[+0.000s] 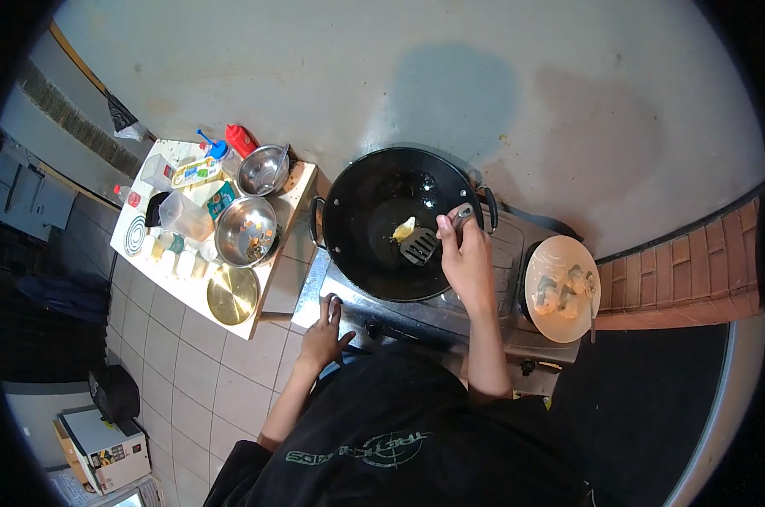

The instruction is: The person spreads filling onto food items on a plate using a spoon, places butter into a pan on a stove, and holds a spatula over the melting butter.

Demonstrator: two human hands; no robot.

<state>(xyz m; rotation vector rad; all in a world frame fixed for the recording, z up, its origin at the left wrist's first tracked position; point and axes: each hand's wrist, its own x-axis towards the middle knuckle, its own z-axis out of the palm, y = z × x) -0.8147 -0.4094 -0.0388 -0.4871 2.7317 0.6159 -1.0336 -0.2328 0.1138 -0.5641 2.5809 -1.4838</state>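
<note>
My right hand (467,258) is closed around the handle of a slotted spatula (419,246), reaching over the wok's right side. The spatula's blade is down inside a large black wok (361,253) with two side handles. Beside the blade's tip lies a small yellow and white lump (405,228), perhaps butter or margarine; whether they touch is hard to tell. Oil or liquid glistens on the wok's far inner wall. My left hand (323,336) holds nothing, its fingers stretched out near the front left corner of the stove (382,319).
Right of the wok, a plate (560,249) bears several pale rolled pieces and a utensil. On the left, a white table (192,308) carries steel bowls (245,232), a gold lid (233,296), a margarine tub (197,172) and a red bottle (240,140). A wall rises behind the stove.
</note>
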